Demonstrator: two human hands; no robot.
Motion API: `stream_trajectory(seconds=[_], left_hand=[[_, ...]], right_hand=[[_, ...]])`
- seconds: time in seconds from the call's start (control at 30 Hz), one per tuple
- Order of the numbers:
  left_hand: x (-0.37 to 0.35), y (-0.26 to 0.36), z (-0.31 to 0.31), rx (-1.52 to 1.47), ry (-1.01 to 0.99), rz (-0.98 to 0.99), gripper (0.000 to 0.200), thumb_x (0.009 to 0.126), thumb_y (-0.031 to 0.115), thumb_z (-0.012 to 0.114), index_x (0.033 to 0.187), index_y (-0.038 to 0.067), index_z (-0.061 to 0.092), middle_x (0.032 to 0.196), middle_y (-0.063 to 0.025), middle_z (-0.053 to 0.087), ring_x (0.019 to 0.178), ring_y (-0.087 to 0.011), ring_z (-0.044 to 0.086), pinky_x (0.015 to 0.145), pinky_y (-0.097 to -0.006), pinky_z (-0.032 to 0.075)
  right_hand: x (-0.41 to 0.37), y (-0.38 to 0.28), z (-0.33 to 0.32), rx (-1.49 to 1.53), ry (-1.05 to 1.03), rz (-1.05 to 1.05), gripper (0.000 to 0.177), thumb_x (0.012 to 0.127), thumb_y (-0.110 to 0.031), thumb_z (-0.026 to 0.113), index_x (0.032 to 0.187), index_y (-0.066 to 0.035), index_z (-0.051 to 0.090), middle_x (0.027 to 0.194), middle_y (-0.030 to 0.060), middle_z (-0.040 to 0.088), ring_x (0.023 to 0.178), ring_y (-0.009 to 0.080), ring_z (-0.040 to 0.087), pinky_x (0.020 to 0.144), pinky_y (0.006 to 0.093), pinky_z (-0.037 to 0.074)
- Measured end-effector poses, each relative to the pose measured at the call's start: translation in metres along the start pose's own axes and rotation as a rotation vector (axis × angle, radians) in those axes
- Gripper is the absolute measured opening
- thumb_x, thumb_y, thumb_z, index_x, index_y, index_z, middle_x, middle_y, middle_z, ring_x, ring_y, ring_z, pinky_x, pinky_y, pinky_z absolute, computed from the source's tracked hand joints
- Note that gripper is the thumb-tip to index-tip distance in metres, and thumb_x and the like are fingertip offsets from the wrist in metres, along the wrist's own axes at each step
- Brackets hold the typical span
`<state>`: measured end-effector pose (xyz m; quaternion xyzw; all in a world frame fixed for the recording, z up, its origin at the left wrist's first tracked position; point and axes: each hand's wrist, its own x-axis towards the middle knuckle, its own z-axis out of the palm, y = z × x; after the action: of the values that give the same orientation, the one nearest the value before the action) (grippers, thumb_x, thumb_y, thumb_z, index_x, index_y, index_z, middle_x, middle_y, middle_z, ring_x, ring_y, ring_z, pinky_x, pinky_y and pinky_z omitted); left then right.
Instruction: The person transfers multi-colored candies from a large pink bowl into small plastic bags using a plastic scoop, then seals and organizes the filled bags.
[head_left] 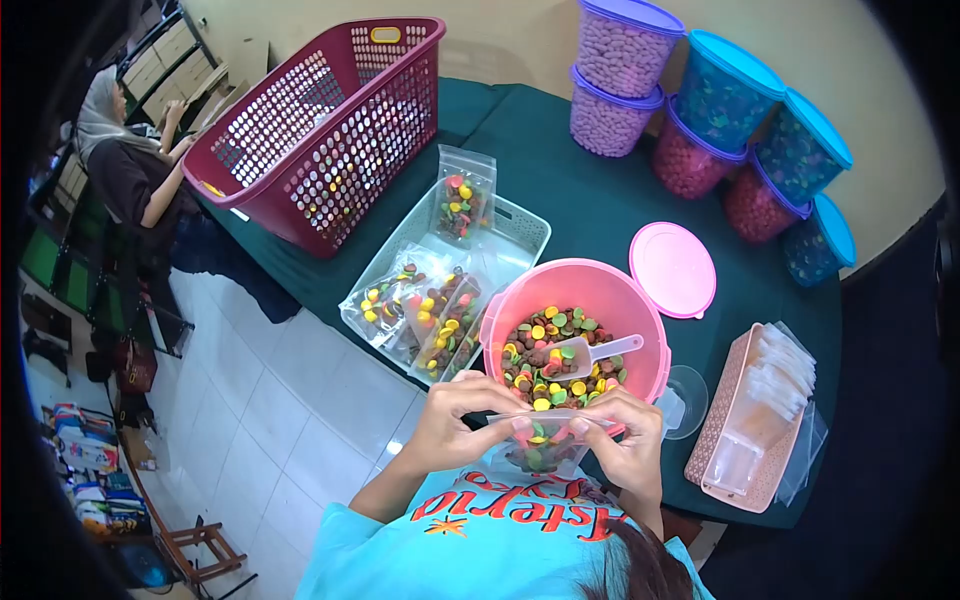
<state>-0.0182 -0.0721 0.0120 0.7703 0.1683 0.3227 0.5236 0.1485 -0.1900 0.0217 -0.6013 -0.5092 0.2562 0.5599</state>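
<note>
Both of my hands pinch the top edge of a clear zip bag (542,456) partly filled with colourful button-shaped candies. My left hand (452,422) is closed on the bag's left corner, and my right hand (628,440) is closed on its right corner. Just beyond the bag stands a round pink tub (652,312) with brown, yellow, green and red candies (528,362) inside. A clear plastic scoop (600,350) lies on these candies. Beside the tub, on the left, a pale tray (532,225) holds several filled bags (462,205).
A pink lid (673,270) and a clear round dish (690,385) lie right of the tub. Farther right is a pink basket (705,455) of empty bags (780,370). Lidded tubs (735,95) stack at the back; a maroon basket (345,165) and a person (130,170) are left.
</note>
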Motion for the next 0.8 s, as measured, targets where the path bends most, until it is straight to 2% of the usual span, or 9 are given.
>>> stream_trajectory(seconds=[0.23,0.43,0.5,0.53,0.57,0.63,0.67,0.77,0.8], left_hand=[[-0.007,0.014,-0.026,0.048,0.036,0.018,0.007,0.066,0.005,0.070,0.071,0.006,0.066,0.071,-0.0043,0.065,0.068,-0.0129,0.061,0.068,-0.0266,0.037],[-0.003,0.003,-0.065,0.038,0.011,0.049,0.009,0.063,0.004,0.070,0.071,0.007,0.067,0.073,-0.0034,0.065,0.070,-0.0121,0.062,0.073,-0.0277,0.035],[0.000,-0.005,-0.086,0.066,0.009,0.185,0.013,0.062,0.004,0.071,0.073,0.008,0.067,0.072,-0.0026,0.065,0.071,-0.0124,0.062,0.074,-0.0272,0.034],[0.005,-0.007,-0.096,0.054,0.001,0.253,0.015,0.061,0.006,0.071,0.075,0.007,0.067,0.074,-0.0041,0.065,0.073,-0.0143,0.062,0.072,-0.0277,0.036],[0.011,-0.012,-0.111,0.042,-0.015,0.252,0.015,0.061,0.006,0.071,0.075,0.007,0.067,0.074,-0.0041,0.065,0.073,-0.0143,0.062,0.072,-0.0277,0.036],[0.021,-0.017,-0.124,-0.177,0.047,0.261,0.022,0.061,0.010,0.073,0.081,0.004,0.066,0.080,-0.0085,0.064,0.076,-0.0181,0.061,0.072,-0.0297,0.041],[0.019,-0.026,-0.133,-0.276,0.051,0.240,0.031,0.064,0.015,0.072,0.090,0.001,0.063,0.087,-0.0136,0.062,0.081,-0.0212,0.059,0.072,-0.0317,0.044],[0.022,-0.048,-0.163,-0.241,0.142,0.173,0.035,0.069,0.018,0.067,0.097,-0.001,0.059,0.090,-0.0151,0.060,0.083,-0.0212,0.058,0.075,-0.0318,0.044],[0.024,-0.053,-0.173,-0.218,0.134,0.146,0.029,0.075,0.014,0.059,0.098,-0.002,0.058,0.092,-0.0141,0.058,0.086,-0.0198,0.056,0.076,-0.0301,0.043]], right_hand=[[0.007,-0.009,0.005,-0.003,-0.011,-0.020,0.008,0.066,-0.001,0.066,0.073,-0.001,0.064,0.065,0.0084,0.061,0.061,0.0165,0.056,0.060,0.0274,0.042],[0.021,-0.017,0.026,-0.023,-0.004,-0.035,0.011,0.064,0.000,0.066,0.074,-0.001,0.065,0.066,0.0081,0.062,0.063,0.0174,0.057,0.063,0.0280,0.042],[0.029,-0.019,0.039,-0.006,-0.038,-0.087,0.011,0.064,0.000,0.067,0.075,-0.001,0.065,0.067,0.0081,0.062,0.062,0.0173,0.057,0.062,0.0271,0.042],[0.034,-0.024,0.047,0.000,-0.025,-0.073,0.012,0.064,0.001,0.066,0.076,-0.001,0.066,0.067,0.0085,0.062,0.060,0.0156,0.057,0.057,0.0253,0.043],[0.042,-0.031,0.061,-0.006,-0.010,-0.062,0.012,0.064,0.001,0.066,0.076,-0.001,0.066,0.067,0.0085,0.062,0.060,0.0156,0.057,0.057,0.0253,0.043],[0.052,-0.040,0.074,0.039,0.054,-0.013,0.012,0.065,0.002,0.066,0.077,0.000,0.065,0.067,0.0085,0.062,0.058,0.0134,0.057,0.051,0.0232,0.043],[0.056,-0.037,0.077,0.046,0.115,-0.100,0.011,0.065,0.003,0.065,0.077,0.001,0.065,0.068,0.0093,0.062,0.057,0.0122,0.058,0.050,0.0219,0.043],[0.065,-0.043,0.078,0.192,0.342,-0.015,0.001,0.072,0.001,0.060,0.073,0.002,0.059,0.068,0.0118,0.059,0.056,0.0127,0.057,0.049,0.0223,0.045],[0.070,-0.046,0.079,0.191,0.397,-0.054,0.004,0.075,-0.001,0.058,0.073,0.002,0.056,0.068,0.0113,0.057,0.055,0.0127,0.056,0.048,0.0226,0.045]])
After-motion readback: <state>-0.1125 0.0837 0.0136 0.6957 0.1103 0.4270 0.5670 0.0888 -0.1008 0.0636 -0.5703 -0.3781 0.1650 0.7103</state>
